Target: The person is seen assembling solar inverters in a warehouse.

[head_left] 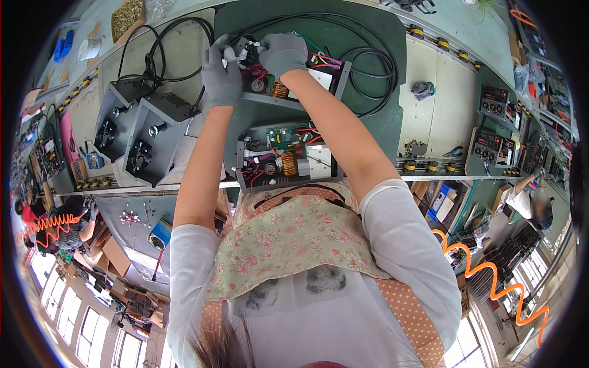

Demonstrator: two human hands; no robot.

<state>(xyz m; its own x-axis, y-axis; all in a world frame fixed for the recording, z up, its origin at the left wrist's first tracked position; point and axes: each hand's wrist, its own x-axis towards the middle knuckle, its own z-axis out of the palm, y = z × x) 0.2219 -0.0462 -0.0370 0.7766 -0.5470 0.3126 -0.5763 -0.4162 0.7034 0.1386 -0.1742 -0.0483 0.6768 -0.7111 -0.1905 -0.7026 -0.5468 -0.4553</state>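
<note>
Both hands pinch wires at the far unit.
Left hand (pixel 221 70) and right hand (pixel 281 52), in grey gloves, grip small wires (pixel 251 52) between them atop an open metal unit (pixel 288 83) on the worktop (pixel 429 80).

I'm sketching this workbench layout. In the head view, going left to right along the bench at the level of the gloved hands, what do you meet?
Grey metal housings → left hand → right hand → coiled black cable → crumpled dark cloth → panel units with knobs.
</note>
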